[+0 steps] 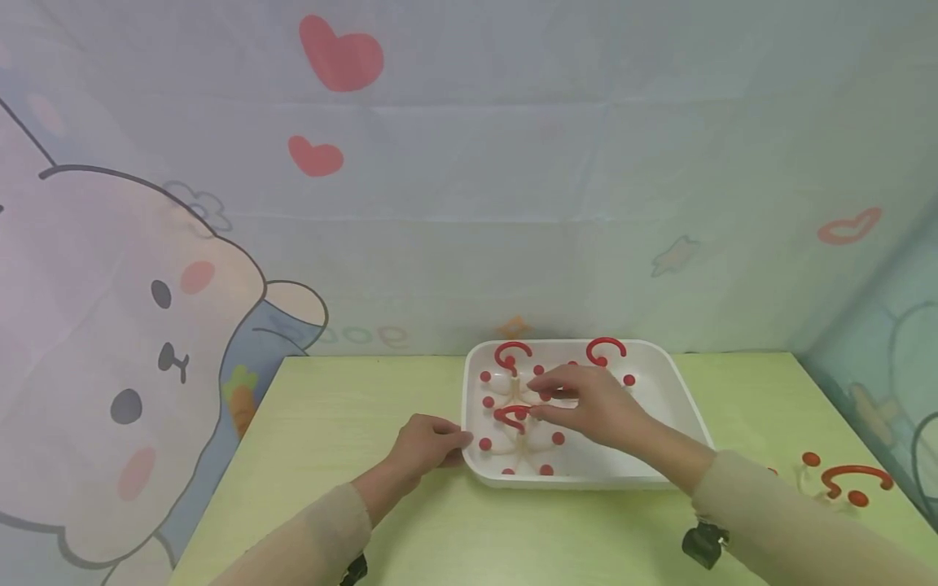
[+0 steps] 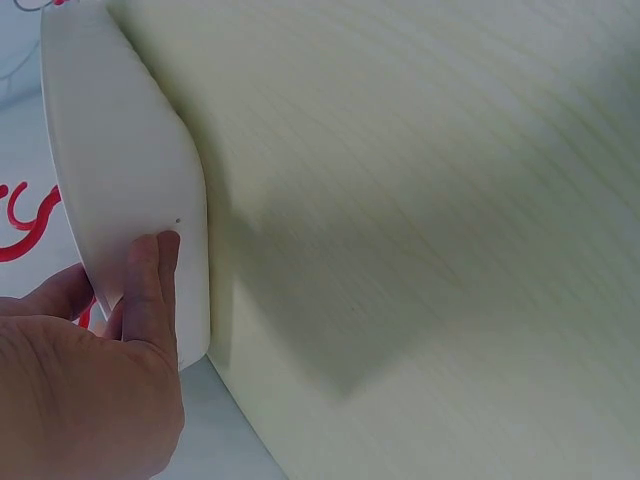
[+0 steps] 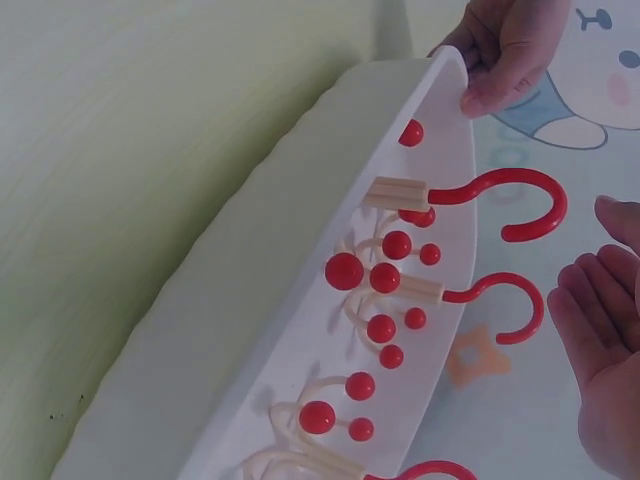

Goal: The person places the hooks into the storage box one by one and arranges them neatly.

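A white tray [image 1: 663, 423] holds three multi-armed hangers, each with a red hook and cream arms tipped with red balls. My left hand [image 1: 425, 443] grips the tray's left edge, thumb over the rim and fingers against the outer wall [image 2: 125, 170]. My right hand [image 1: 597, 407] hovers over the tray near the front-left hanger [image 1: 522, 443]. In the right wrist view a gap separates its fingers from that hanger's hook [image 3: 540, 190], and it holds nothing. The back-left hanger [image 1: 515, 387] stands upright behind. Toward the back right, the third hanger [image 1: 607, 346] is partly hidden by my right hand.
Another red-hooked hanger [image 1: 853, 476] lies on the pale green table [image 1: 352, 415] to the right of the tray, partly covered by my right sleeve. A printed cloth backdrop [image 1: 513, 244] stands right behind the table's far edge.
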A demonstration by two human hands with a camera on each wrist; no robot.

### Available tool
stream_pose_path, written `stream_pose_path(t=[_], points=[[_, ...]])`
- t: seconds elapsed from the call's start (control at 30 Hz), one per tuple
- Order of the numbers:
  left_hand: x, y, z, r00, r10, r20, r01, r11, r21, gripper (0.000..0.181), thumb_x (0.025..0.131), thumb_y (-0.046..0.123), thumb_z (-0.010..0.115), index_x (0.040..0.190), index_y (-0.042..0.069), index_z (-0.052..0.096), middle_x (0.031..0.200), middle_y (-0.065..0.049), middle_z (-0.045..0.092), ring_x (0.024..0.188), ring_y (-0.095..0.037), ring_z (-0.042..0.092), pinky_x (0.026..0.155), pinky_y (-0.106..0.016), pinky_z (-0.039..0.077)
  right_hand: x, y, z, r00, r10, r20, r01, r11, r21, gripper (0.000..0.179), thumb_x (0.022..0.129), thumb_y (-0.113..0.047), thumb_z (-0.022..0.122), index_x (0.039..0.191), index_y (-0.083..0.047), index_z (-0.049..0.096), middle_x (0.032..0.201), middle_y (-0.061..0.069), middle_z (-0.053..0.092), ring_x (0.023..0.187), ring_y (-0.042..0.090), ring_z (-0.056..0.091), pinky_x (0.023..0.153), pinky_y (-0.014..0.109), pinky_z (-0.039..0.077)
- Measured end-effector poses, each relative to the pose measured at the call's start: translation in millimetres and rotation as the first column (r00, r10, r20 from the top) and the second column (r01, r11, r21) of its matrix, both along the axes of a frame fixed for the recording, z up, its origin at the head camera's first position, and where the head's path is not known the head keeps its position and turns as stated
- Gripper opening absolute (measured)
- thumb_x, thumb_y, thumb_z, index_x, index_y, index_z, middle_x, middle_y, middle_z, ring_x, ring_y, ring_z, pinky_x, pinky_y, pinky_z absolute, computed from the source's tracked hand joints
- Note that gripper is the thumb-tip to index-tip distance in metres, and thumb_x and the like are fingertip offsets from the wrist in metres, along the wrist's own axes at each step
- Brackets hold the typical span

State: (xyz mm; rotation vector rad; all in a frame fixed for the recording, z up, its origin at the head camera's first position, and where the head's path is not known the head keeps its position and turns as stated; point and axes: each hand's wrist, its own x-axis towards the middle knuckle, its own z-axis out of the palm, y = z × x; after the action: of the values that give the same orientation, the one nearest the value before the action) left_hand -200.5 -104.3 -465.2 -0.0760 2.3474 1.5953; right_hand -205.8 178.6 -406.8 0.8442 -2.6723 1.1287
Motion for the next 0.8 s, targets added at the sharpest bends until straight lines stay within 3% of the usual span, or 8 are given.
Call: stream_pose_path(t=[0.27,0.8], points=[[-0.1,1.0,0.2,1.0,-0.001,0.002,0.001,1.0,0.008,0.022,0.097,0.012,0.078,0.107,-0.008,0.078,0.098,-0.015,0.078,0.082,-0.021,0.078,0.08,-0.037,0.067,3.0,16,8.1,0.999,0.036,0.004,-0.036,0.999,-0.006,0.032,0.087,-0.011,0.09,0.118,-0.009,0.08,0.108,-0.003,0.079,0.101,0.018,0.077,0.094,0.038,0.064],[-2.4,1.3,-3.1,1.0,0.011,0.011,-0.011,1.0,0.0,0.022,0.097,0.011,0.078,0.107,-0.009,0.077,0.099,-0.014,0.078,0.084,-0.022,0.079,0.082,-0.039,0.067,12.2,56,16.1,1.0,-0.021,-0.022,0.023,0.997,0.069,0.034,0.087,-0.018,0.092,0.118,-0.01,0.08,0.111,-0.003,0.08,0.101,0.019,0.077,0.092,0.041,0.064]])
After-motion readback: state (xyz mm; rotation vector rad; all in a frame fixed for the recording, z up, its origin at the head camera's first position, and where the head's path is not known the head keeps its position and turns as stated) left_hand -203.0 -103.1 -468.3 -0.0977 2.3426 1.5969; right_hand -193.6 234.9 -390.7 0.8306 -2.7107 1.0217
